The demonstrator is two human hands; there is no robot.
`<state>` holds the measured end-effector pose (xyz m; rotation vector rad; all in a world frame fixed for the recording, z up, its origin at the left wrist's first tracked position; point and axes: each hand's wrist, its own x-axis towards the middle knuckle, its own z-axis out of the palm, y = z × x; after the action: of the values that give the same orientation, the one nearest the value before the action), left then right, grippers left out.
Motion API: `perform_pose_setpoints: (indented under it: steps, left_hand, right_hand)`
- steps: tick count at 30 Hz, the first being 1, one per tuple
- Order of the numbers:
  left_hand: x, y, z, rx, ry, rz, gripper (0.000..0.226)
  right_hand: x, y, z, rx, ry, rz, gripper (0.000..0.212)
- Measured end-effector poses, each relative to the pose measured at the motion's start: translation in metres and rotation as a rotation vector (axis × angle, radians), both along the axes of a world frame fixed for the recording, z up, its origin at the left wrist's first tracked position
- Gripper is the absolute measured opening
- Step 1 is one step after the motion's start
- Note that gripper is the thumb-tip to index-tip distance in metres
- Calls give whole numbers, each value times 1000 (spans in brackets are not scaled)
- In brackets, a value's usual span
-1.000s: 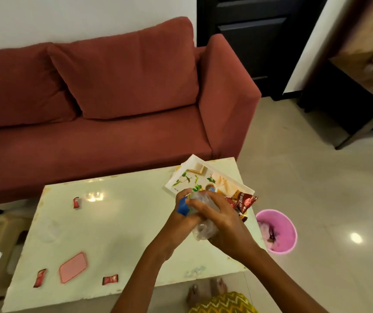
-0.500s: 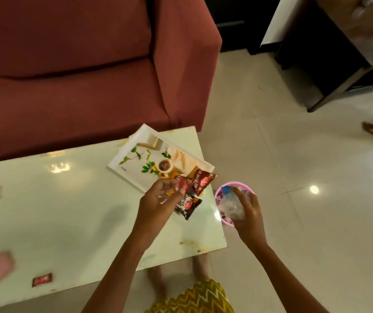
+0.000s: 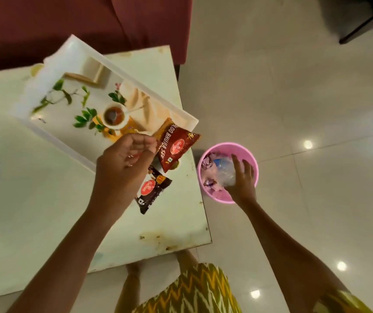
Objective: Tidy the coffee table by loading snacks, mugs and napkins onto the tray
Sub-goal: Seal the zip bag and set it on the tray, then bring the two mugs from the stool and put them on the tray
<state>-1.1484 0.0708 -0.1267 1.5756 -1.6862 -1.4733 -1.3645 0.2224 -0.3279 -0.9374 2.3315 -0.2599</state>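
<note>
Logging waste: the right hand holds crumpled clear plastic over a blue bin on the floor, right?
Only the colour is wrong: the bin is pink, not blue. The head view shows the right hand holding the crumpled clear plastic over it, on the floor.

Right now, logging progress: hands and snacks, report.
Left hand pinches red snack packet at tray corner. Right hand holds crumpled plastic over pink bin. Dark packet lies on table.
</note>
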Motion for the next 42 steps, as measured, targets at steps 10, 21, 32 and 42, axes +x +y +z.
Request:
perform_pose_setpoints:
  steps: [10,21,32,42]
  left_hand:
    - [-16,13,-10,0,18,-36,11]
    - [-13,1,117,-139,24,-29,14]
    - [84,6,249,-290,129,96,12]
    - [272,51,316,-395,154,214,14]
  right_hand:
    - [-13,1,-16,54,-70,-42,89]
    - [15,-16,141,-85,-130,41,65]
    - [133,-51,326,-532,57,294,43]
    - [320,-72,448,-798,54,484,36]
